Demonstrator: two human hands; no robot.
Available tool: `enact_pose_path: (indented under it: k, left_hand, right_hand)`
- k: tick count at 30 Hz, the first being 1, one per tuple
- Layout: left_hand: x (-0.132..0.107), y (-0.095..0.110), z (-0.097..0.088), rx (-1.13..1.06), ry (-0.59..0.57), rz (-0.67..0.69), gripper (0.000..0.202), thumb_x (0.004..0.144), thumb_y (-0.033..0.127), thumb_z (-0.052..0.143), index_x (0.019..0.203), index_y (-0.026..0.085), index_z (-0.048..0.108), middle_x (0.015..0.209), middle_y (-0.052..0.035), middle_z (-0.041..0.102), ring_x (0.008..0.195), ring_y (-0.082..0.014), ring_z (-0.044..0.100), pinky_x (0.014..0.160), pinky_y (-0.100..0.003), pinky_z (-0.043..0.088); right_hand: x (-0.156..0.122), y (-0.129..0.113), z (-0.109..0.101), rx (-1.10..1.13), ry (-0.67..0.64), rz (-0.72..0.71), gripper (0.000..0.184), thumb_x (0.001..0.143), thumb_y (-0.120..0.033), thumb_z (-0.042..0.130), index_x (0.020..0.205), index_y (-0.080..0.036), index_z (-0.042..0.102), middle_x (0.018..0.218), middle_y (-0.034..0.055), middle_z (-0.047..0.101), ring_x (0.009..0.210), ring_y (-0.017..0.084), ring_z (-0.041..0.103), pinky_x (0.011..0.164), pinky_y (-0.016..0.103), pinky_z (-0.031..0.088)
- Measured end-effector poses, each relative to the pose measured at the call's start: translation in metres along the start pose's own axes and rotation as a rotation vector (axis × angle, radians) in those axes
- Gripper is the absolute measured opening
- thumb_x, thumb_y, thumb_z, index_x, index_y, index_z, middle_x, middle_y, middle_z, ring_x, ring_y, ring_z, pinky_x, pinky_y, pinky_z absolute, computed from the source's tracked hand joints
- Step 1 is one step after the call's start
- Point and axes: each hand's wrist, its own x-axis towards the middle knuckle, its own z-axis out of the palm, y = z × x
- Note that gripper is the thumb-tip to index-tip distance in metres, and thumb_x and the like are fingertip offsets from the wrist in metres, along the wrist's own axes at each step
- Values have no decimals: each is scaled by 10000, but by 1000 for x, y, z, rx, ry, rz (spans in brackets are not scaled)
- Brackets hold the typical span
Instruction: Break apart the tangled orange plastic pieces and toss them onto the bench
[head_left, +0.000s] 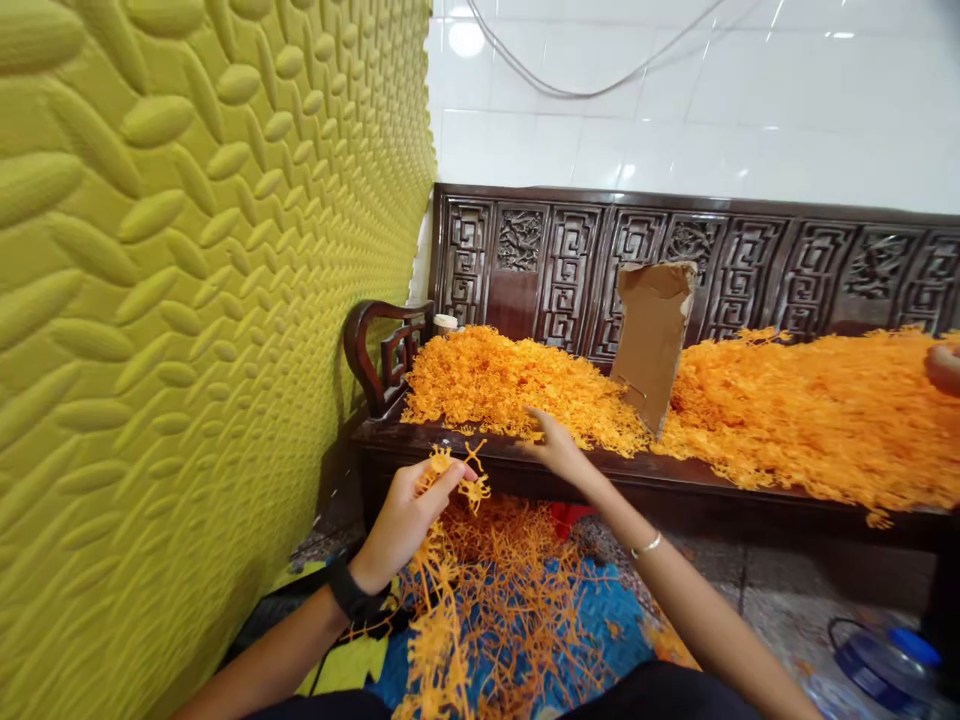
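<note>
My left hand [409, 515], with a dark band on its wrist, is closed on a strand of orange plastic pieces [439, 640]. Small branched, flower-like ends stick out past the fingertips, and the rest of the strand dangles down toward my lap. My right hand [556, 446] is at the front edge of a heap of small orange plastic pieces [495, 375] on the dark wooden bench [390, 436]. Its fingers are stretched apart, and nothing shows in them. Below, between my knees, lies a tangle of thin orange plastic stems [517, 600].
An upright cardboard sheet [651, 340] separates the left heap from a larger orange heap [810, 420]. Another person's hand [943, 368] appears at the right edge. A padded yellow wall [187, 350] rises on the left. A blue-capped bottle [889, 665] lies on the floor.
</note>
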Motion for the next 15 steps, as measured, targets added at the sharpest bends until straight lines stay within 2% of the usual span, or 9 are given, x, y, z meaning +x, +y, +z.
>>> enact_pose_path:
  k: [3,5,7,10,12,15]
  left_hand:
    - [2,0,-2,-35,32,-16,365,766,473,589,791,114,652,439,108,217,403,-56,161,411,-224,96]
    - [3,-1,-2,-47,39,-16,374,749,482,605,781,113,656,446,103,240,402,-54,172,410,-223,99]
    - [4,-3,-3,-43,48,-8,372,743,483,613,788,117,662,455,98,259,404,-54,186,408,-219,109]
    - [4,-6,-5,-10,52,18,339,765,457,602,816,131,679,458,90,287,411,-62,209,408,-215,143]
    - [3,-6,-4,11,44,43,308,788,428,584,830,142,691,464,78,333,419,-69,234,412,-215,175]
    - [0,-5,-1,37,19,92,254,808,377,573,846,163,704,560,30,491,476,-82,343,447,-209,251]
  right_hand:
    - [-18,-24,14,113,-203,1,311,734,-399,644,921,-152,666,919,105,698,809,210,670,786,367,526]
    - [-30,-46,13,277,-316,5,385,817,-497,510,869,-149,667,843,89,702,754,180,674,751,333,531]
    - [-41,-68,9,458,-406,22,485,846,-564,420,890,-143,658,849,94,696,721,158,669,713,304,525]
    - [-55,-95,8,551,-502,46,412,777,-543,560,860,-147,643,784,64,682,641,129,640,648,264,501]
    - [-63,-106,12,561,-517,70,332,720,-476,655,793,-152,631,724,37,668,606,123,624,628,260,495]
    - [-71,-110,17,560,-349,61,283,715,-432,670,680,-158,611,636,19,636,540,121,595,566,261,478]
